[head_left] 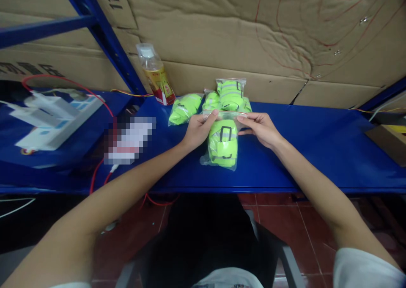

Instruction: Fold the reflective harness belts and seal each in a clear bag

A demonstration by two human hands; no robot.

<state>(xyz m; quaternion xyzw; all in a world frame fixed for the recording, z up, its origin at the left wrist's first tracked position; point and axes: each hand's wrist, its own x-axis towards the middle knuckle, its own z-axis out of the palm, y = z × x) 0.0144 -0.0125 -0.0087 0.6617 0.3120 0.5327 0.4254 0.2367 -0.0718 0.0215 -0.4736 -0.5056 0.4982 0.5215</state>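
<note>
A clear zip bag (222, 146) lies on the blue table near its front edge. Inside it is a folded neon-yellow reflective strap (230, 150) with a black buckle. My left hand (199, 129) pinches the bag's top left corner between thumb and fingers. At the top right corner, my right hand (260, 128) grips the same zip edge. Just behind are more bagged neon straps: one bag (185, 108) to the left, and a small pile with a bag (231, 94) on top.
A plastic-wrapped bottle (158, 78) stands at the back left against the cardboard wall (203, 30). Left of it lie a white power strip (60, 123), a red cable (111, 110) and a blurred-out item (130, 140). A cardboard box (388, 142) sits at the right end of the blue table (317, 152).
</note>
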